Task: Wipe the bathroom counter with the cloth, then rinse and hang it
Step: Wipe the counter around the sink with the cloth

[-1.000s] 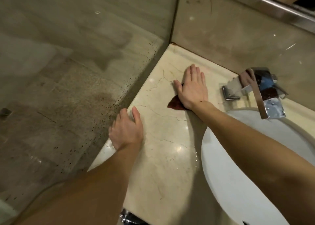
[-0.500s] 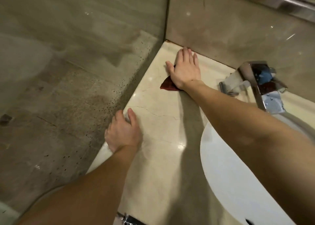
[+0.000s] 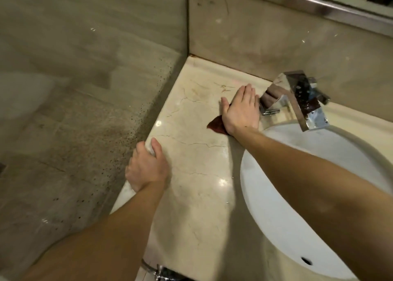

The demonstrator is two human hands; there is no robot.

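A cream marble counter point(image 3: 191, 166) runs from the corner of the wall toward me. My right hand point(image 3: 241, 110) lies flat, fingers together, pressing a dark red cloth point(image 3: 215, 125) onto the counter just left of the faucet; only a corner of the cloth shows from under the palm. My left hand point(image 3: 147, 167) rests on the counter's left edge, fingers curled over it, holding nothing. The white oval sink point(image 3: 297, 191) lies under my right forearm.
A chrome square faucet point(image 3: 297, 97) stands behind the sink, close to my right fingertips. A speckled glass panel point(image 3: 85, 110) borders the counter's left side. The tiled back wall point(image 3: 265, 42) and a mirror frame point(image 3: 319, 6) rise behind. A metal fitting point(image 3: 161, 272) shows at the front edge.
My right hand has slid the cloth back from the far corner and to the right, toward the faucet. My left hand has stayed on the counter edge.
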